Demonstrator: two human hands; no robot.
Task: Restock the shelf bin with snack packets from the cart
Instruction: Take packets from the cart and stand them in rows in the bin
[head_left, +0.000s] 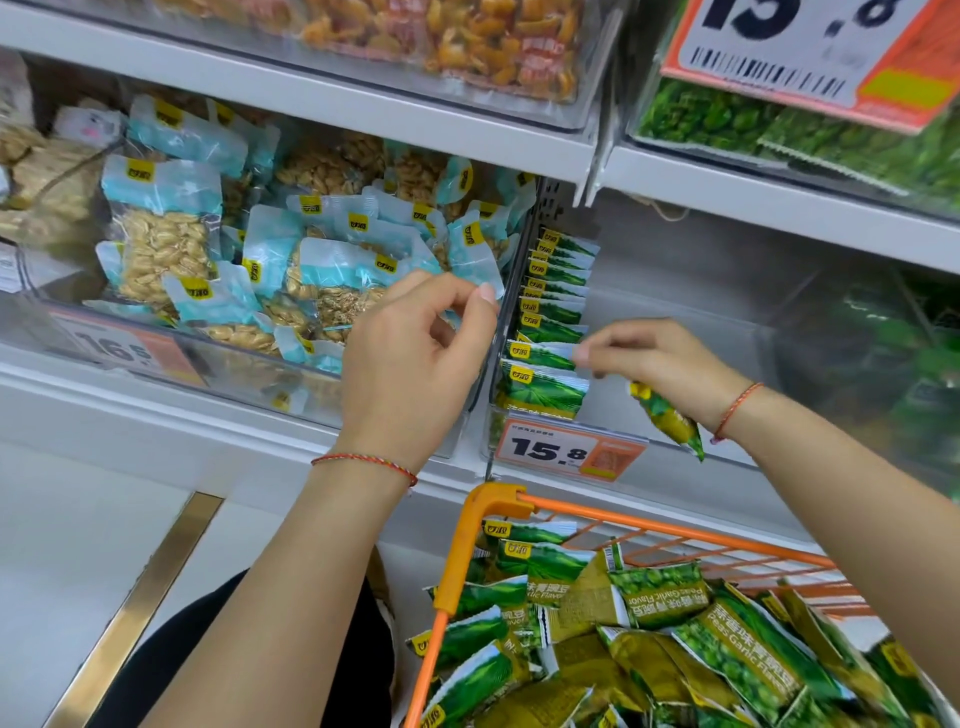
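Standing on edge in a tight row against the clear shelf bin's (691, 332) left wall, green pea packets (545, 358) are leaving the bin's right side bare. The right hand (660, 364) is pinching the nearest packet's corner while gripping another packet (670, 421) that is pointing down-right. The left hand (415, 353) is hovering loosely curled, holding nothing. More packets are lying jumbled in the orange cart (519, 499) below.

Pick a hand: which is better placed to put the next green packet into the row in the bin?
Right. The right hand already holds a green packet and sits at the packet row in the clear bin. The left hand holds nothing, fingers curled beside the row.
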